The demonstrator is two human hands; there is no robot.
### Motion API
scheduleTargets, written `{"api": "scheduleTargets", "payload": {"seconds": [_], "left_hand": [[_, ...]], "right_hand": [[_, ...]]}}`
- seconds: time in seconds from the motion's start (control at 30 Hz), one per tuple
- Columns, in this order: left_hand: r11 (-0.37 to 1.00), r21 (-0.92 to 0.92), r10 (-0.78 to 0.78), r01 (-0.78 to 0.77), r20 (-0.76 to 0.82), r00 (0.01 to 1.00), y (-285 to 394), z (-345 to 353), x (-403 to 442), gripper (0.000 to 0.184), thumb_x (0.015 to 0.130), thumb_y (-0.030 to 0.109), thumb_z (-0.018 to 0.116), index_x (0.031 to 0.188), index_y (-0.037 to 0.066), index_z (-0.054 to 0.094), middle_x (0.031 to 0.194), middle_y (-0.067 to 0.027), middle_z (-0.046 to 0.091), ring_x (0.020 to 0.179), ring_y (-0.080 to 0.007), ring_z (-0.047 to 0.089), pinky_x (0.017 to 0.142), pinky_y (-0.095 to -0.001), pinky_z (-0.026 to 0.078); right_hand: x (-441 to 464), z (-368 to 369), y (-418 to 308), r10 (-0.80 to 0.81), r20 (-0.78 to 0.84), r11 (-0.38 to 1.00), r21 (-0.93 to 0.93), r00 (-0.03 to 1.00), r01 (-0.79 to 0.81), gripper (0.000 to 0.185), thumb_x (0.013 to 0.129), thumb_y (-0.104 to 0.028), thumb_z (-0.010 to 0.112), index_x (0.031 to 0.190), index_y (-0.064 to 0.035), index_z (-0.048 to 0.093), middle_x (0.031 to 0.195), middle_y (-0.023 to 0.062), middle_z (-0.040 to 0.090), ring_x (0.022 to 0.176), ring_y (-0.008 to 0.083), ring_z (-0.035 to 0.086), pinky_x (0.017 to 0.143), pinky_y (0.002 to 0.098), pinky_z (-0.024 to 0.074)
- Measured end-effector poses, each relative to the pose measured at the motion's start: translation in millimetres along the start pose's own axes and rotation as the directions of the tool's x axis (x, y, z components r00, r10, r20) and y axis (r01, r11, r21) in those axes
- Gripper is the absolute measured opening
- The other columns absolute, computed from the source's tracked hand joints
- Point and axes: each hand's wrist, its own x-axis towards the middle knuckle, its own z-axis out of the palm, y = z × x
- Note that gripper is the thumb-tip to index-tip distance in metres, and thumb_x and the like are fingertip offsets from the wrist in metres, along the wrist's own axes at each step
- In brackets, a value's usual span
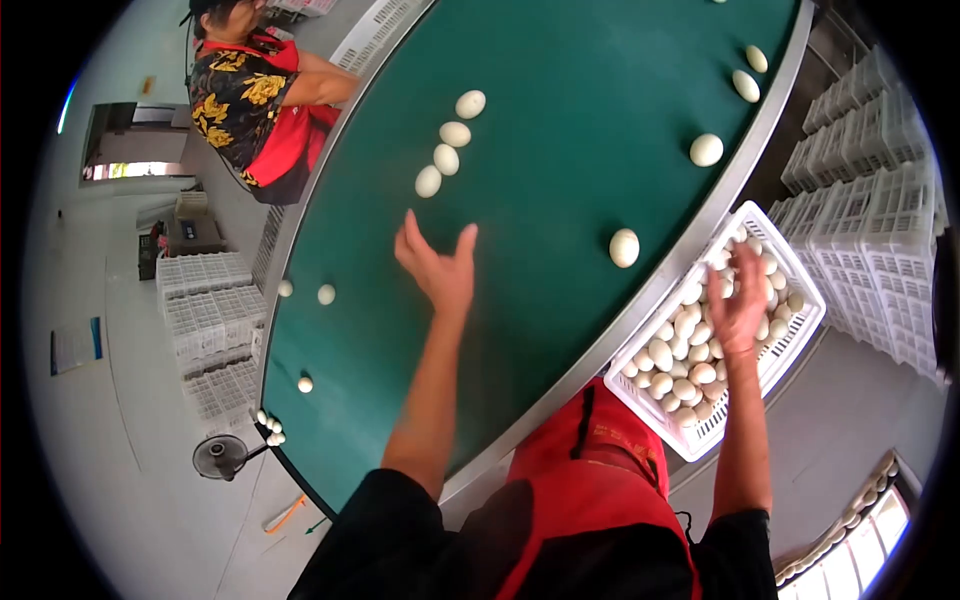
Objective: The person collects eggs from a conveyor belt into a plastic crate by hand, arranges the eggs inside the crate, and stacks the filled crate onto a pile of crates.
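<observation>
Over the green table [540, 200] my left hand [440, 262] reaches out with its fingers apart and nothing in it. Just beyond its fingertips lies a row of several pale eggs [447, 158]. My right hand [737, 305] is over the white crate [718, 428] at the table's right edge, its fingers slightly blurred above the many eggs [682, 350] inside. Whether an egg is between those fingers cannot be made out. A single egg [624, 248] rests on the table between my hands.
Across the table stands a person [250, 95] in a red apron. More eggs [706, 150] lie along the right rim, and others [326, 294] at the left. White crates are stacked at the right [870, 230] and left [210, 310]. A fan [218, 456] stands at lower left.
</observation>
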Motion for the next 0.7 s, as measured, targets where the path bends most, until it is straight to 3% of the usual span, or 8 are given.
{"api": "scheduleTargets", "payload": {"seconds": [0.07, 0.17, 0.27, 0.37, 0.43, 0.53, 0.6, 0.7], "left_hand": [[0.982, 0.190, 0.017, -0.013, -0.018, 1.000, -16.6, 25.3, 41.4, 0.099, 0.077, 0.049, 0.088, 0.154, 0.010, 0.041, 0.146, -0.0304, 0.039, 0.134, -0.0470, 0.042, 0.109, -0.0529, 0.041], [0.903, 0.430, 0.007, -0.021, 0.035, 0.999, -11.7, 54.0, 84.6, 0.092, 0.079, 0.064, 0.079, 0.152, 0.017, 0.047, 0.147, -0.0280, 0.041, 0.132, -0.0447, 0.045, 0.102, -0.0532, 0.046], [0.877, 0.476, 0.020, -0.056, 0.080, 0.997, -17.7, 65.8, 116.7, 0.078, 0.083, 0.069, 0.072, 0.143, 0.021, 0.058, 0.141, -0.0213, 0.049, 0.126, -0.0402, 0.051, 0.097, -0.0513, 0.051], [0.864, 0.497, 0.003, -0.084, 0.161, 0.987, -23.7, 65.7, 140.9, 0.061, 0.085, 0.070, 0.068, 0.122, 0.022, 0.074, 0.117, -0.0129, 0.066, 0.109, -0.0369, 0.063, 0.087, -0.0513, 0.056], [0.861, 0.488, 0.031, -0.143, 0.230, 0.973, -26.0, 59.0, 149.7, 0.062, 0.085, 0.069, 0.068, 0.125, 0.022, 0.070, 0.110, -0.0122, 0.068, 0.107, -0.0348, 0.065, 0.084, -0.0501, 0.056], [0.864, 0.477, -0.017, -0.161, 0.349, 0.937, -27.7, 56.6, 151.6, 0.062, 0.085, 0.067, 0.069, 0.126, 0.022, 0.066, 0.107, -0.0125, 0.069, 0.105, -0.0342, 0.066, 0.085, -0.0501, 0.055], [0.879, 0.442, 0.028, -0.178, 0.325, 0.945, -29.8, 48.5, 134.3, 0.060, 0.086, 0.061, 0.071, 0.129, 0.020, 0.063, 0.107, -0.0126, 0.069, 0.103, -0.0359, 0.065, 0.084, -0.0509, 0.054], [0.903, 0.388, 0.091, -0.182, 0.241, 0.966, -42.9, 27.6, 109.2, 0.055, 0.089, 0.053, 0.072, 0.128, 0.017, 0.060, 0.107, -0.0125, 0.069, 0.100, -0.0368, 0.064, 0.082, -0.0523, 0.054]], "right_hand": [[4.6, 15.7, -53.7, -0.177, 0.113, 0.984, 0.010, 0.978, 0.177, 0.064, 0.076, -0.023, 0.088, 0.131, -0.0043, 0.063, 0.131, 0.0198, 0.059, 0.110, 0.0362, 0.063, 0.093, 0.0442, 0.0545], [-2.0, 60.4, -96.8, -0.248, 0.308, 0.957, -0.069, 0.919, 0.281, 0.078, 0.073, -0.029, 0.089, 0.140, -0.0070, 0.057, 0.145, 0.0267, 0.045, 0.126, 0.0421, 0.050, 0.103, 0.0509, 0.0433], [-11.6, 99.4, -117.1, -0.254, 0.408, 0.932, -0.140, 0.877, 0.335, 0.066, 0.079, -0.028, 0.085, 0.136, -0.0061, 0.060, 0.146, 0.0260, 0.044, 0.126, 0.0404, 0.050, 0.102, 0.0520, 0.0423], [-10.4, 119.6, -110.0, -0.299, 0.362, 0.931, -0.092, 0.883, 0.353, 0.043, 0.081, -0.016, 0.080, 0.120, -0.0037, 0.066, 0.131, 0.0206, 0.055, 0.113, 0.0380, 0.057, 0.092, 0.0475, 0.0508], [1.6, 112.3, -108.1, -0.383, 0.294, 0.912, -0.032, 0.876, 0.409, 0.031, 0.082, -0.004, 0.073, 0.112, -0.0017, 0.068, 0.116, 0.0178, 0.060, 0.100, 0.0363, 0.062, 0.083, 0.0432, 0.0555], [23.4, 85.2, -110.8, -0.277, 0.130, 0.959, -0.033, 0.952, 0.283, 0.037, 0.079, 0.003, 0.066, 0.116, -0.0003, 0.065, 0.116, 0.0193, 0.061, 0.097, 0.0393, 0.064, 0.081, 0.0457, 0.0564], [42.9, 66.4, -98.3, -0.217, 0.051, 0.955, -0.194, 0.975, 0.223, 0.050, 0.079, 0.001, 0.063, 0.129, -0.0052, 0.061, 0.125, 0.0194, 0.059, 0.089, 0.0388, 0.067, 0.070, 0.0443, 0.0579], [71.5, 54.2, -77.3, 0.089, 0.227, 0.878, -0.477, 0.970, 0.031, 0.062, 0.078, -0.003, 0.064, 0.138, -0.0159, 0.056, 0.147, 0.0208, 0.048, 0.107, 0.0412, 0.067, 0.077, 0.0494, 0.0610]]}}
